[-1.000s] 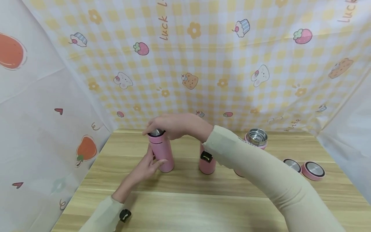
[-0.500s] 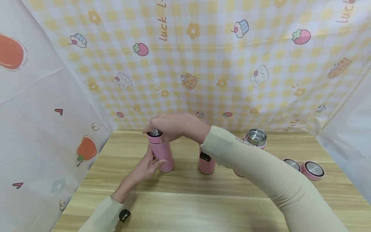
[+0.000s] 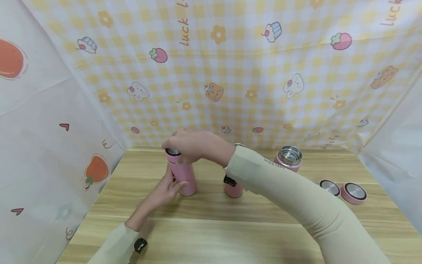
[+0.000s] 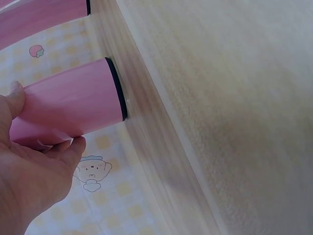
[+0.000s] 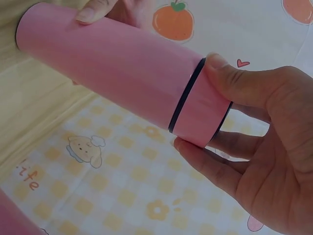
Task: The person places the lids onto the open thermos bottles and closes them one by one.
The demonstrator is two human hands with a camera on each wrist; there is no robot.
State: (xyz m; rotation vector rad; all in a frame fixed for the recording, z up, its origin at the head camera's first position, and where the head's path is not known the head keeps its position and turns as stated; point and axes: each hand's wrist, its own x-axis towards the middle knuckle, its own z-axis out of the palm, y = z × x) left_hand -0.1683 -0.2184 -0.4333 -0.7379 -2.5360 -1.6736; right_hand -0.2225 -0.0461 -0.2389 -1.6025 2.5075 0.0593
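Note:
A pink thermos bottle (image 3: 184, 174) stands upright on the table at the left of the head view. My left hand (image 3: 163, 191) holds its lower body, thumb on the near side. Its cap (image 5: 203, 108), pink with a steel top, sits on the bottle's neck, with a thin dark line between cap and body in the right wrist view. My right hand (image 3: 194, 145) grips this cap from above, thumb and fingers on opposite sides. Seen from the left wrist, the left hand (image 4: 36, 181) curls round the bottle (image 4: 73, 100), whose dark base rests on the wood.
A second pink bottle (image 3: 233, 190) stands at mid-table, partly behind my right sleeve. Farther right is a pink bottle (image 3: 288, 161) with its steel mouth uncovered. Two loose caps (image 3: 329, 187) lie on the wooden table (image 3: 211, 238). Patterned cloth hangs behind and at the sides.
My right hand has turned slightly on the cap, and its wrist has shifted a little left and down. The middle bottle's steel rim now shows above the sleeve. The left hand keeps its hold.

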